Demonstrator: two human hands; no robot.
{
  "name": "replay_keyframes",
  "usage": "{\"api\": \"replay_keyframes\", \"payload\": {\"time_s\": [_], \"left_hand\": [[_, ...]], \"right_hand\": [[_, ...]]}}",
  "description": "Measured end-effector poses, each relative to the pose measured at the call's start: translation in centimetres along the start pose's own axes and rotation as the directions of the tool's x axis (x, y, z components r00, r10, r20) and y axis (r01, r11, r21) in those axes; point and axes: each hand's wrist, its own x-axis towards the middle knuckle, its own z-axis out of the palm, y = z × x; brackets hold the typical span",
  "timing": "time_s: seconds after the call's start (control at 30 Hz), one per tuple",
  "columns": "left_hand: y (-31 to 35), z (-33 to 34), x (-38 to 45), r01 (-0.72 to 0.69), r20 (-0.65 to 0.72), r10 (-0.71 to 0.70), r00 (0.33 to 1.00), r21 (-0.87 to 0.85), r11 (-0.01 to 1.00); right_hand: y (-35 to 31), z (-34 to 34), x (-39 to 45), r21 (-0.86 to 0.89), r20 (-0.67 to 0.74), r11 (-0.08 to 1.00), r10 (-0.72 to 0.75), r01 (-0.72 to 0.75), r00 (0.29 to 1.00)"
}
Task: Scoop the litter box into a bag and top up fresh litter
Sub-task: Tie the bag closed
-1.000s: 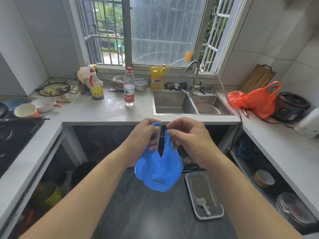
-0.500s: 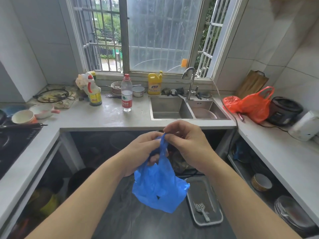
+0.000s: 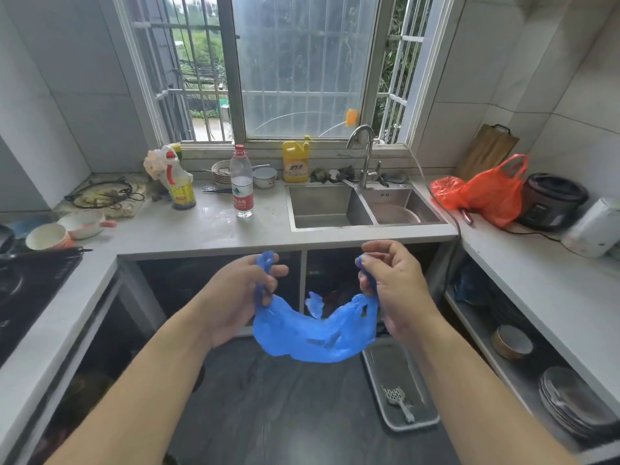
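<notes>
Stage: early, bag prep | your left hand [image 3: 235, 297] and right hand [image 3: 389, 286] each grip a handle of the blue bag [image 3: 312, 333], held spread above the floor | litter tray [image 3: 399, 427] with scoop [image 3: 397, 399] untouched | left: scooping, refilling

A grey counter [image 3: 208, 229] runs under a barred window [image 3: 302, 62]. In it sits a steel double sink [image 3: 328, 206] with a curved tap [image 3: 364, 152] behind. A clear water bottle [image 3: 241, 182] with a red label stands upright left of the sink, near an oil bottle [image 3: 179, 186]. A yellow detergent jug [image 3: 296, 162] stands by the window sill, beside stacked bowls [image 3: 265, 176]. On the right counter an orange plastic bag [image 3: 486, 193] lies just beside a dark rice cooker [image 3: 550, 199]. Plates [image 3: 570, 401] are stacked on the lower shelf.
</notes>
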Motion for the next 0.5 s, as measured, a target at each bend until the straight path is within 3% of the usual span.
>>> {"api": "replay_keyframes", "payload": {"time_s": [0.13,0.2,0.3,0.37,0.43,0.5], "left_hand": [[-1.0,1.7,-1.1,-0.022,0.082,0.022,0.996,0.007,1.0],[-1.8,3.0,-1.0,-0.054,0.048,0.048,0.998,0.151,0.987],[-3.2,4.8,0.1,-0.095,-0.002,0.109,0.994,0.471,0.877],[-4.1,6.0,0.7,-0.07,0.036,0.06,0.998,0.557,0.828],[-4.4,7.3,0.8,-0.024,0.123,-0.046,0.991,0.514,0.858],[-4.5,8.3,0.7,0.038,0.262,-0.142,0.955,0.366,0.93]], "right_hand": [[0.2,-1.1,-0.5,0.02,0.023,1.0,-0.003,0.002,1.0],[0.2,-1.3,-0.9,-0.037,0.074,0.999,-0.035,0.038,0.997],[0.2,-1.1,-1.5,-0.1,0.158,0.992,-0.06,0.076,0.986],[0.2,-0.9,-1.9,-0.092,0.219,0.992,-0.069,0.091,0.973],[0.3,-0.9,-2.0,-0.11,0.255,0.988,-0.076,0.107,0.964],[0.3,-1.6,-2.0,-0.153,0.265,0.981,-0.074,0.118,0.961]]}}
